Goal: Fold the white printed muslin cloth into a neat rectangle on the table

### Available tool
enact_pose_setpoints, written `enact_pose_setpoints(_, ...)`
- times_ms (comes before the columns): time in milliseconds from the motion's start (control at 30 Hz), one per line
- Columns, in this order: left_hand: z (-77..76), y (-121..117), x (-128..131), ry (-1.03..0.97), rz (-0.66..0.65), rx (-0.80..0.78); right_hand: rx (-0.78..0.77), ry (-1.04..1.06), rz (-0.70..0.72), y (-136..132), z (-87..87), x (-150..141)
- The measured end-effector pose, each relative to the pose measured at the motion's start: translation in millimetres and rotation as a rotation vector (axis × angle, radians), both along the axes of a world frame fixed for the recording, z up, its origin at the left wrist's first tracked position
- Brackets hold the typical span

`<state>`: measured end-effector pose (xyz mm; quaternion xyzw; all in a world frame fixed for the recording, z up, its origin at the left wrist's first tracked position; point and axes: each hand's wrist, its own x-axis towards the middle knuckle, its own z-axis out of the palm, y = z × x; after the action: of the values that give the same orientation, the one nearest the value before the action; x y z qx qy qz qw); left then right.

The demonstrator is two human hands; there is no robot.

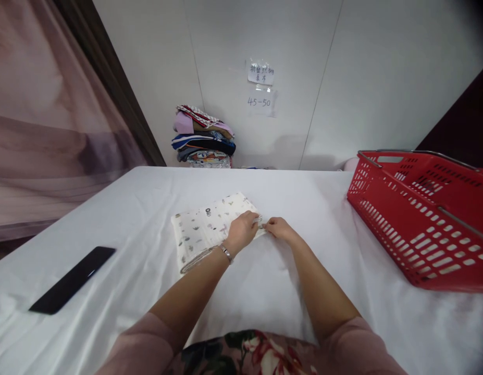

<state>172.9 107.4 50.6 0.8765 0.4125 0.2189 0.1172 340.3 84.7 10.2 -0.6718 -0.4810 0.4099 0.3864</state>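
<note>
"While both hands are at the printed cloth (204, 229), what is their state?"

"The right hand (279, 228) is narrow, thumb and forefinger closed on the cloth's edge at 3 o'clock. The left hand (242, 232) bears on the same end with bent fingers; whether it pinches a layer cannot be told, since its fingertips are partly hidden."

"State the position of the cloth."

"It lies folded flat on the white-covered tabletop (155, 208). From its centre, the red basket (417, 224) stands at 3 o'clock, the black flat object (73, 281) lies at 8, and the fabric stack (204, 140) is at 12."

"List the fault conditions."

"One: uneven layers. The layers are loose at the 3 o'clock end; a pull on one alone could skew the fold. Two: creasing. Pressure from the left hand during such a pull could bunch the print beneath it. Three: drift. The cover is itself rumpled, so a hard tug could drag cover and cloth together."

"And the basket?"

"Low risk. It is well apart from the hands; only a wide sweep of the right forearm towards 3 o'clock could strike it."
</note>
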Motion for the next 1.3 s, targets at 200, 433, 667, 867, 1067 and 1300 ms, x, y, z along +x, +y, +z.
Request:
enact_pose_setpoints(200, -2.1, 0, 1, 0.024, -0.012, 0.001, 0.047, 0.164, 0.002, -1, 8.5, -5)
enact_pose_setpoints(433, -9.3, -5, 4, 0.017, -0.003, 0.058, 0.037, 0.323, -0.043, 0, 13.5, -16)
enact_pose_setpoints(667, -2.7, 5, 4, 0.005, 0.083, 0.067, -0.043, 0.238, 0.000, -5, 19.4, -5)
enact_pose_setpoints(867, 6.9, 6, 2, -0.012, 0.093, 0.060, -0.154, 0.046, 0.097, -9, 11.1, -3)
enact_pose_setpoints(1067, 6.6, 5, -1, -0.018, 0.082, 0.044, -0.144, -0.032, 0.102, -7, 10.8, -5)
enact_pose_setpoints(1300, 9.1, 6, -3, -0.016, 0.081, 0.032, -0.146, 0.123, 0.117, -9, 9.9, -4)
